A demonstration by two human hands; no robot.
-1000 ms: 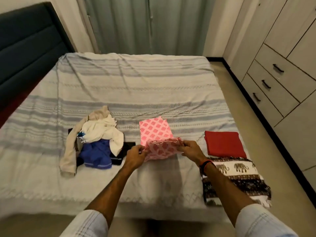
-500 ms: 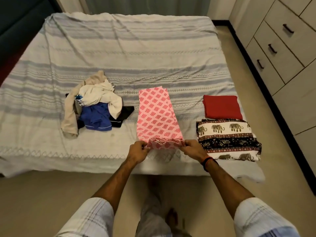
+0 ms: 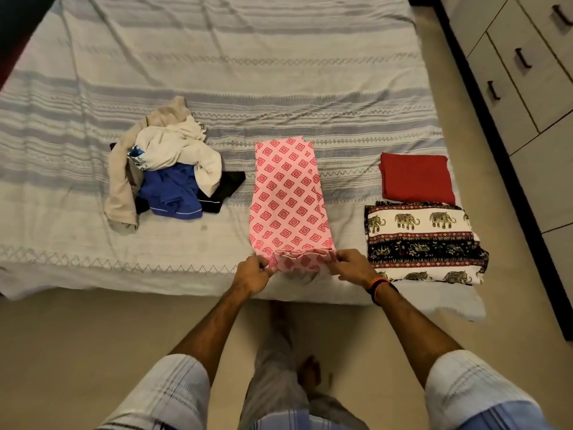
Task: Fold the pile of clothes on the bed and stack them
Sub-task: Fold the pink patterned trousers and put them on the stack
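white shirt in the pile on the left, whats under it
Under the white shirt a blue garment and a black one stick out, with a beige piece draped down the left side. Anything deeper in the pile is covered.

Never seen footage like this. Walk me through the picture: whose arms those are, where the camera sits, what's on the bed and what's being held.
No machine here: a person wears one camera on the head, looking forward and down, so the arms reaching up from the bottom of the picture are their own. The left hand and right hand each pinch a near corner of a pink patterned garment, which lies stretched out lengthwise on the striped bed cover. To its left sits an unfolded pile of clothes: cream, beige, blue and black pieces. To its right lie two folded items, a red cloth and, nearer the person, an elephant-print cloth. Drawers stand along the right side.
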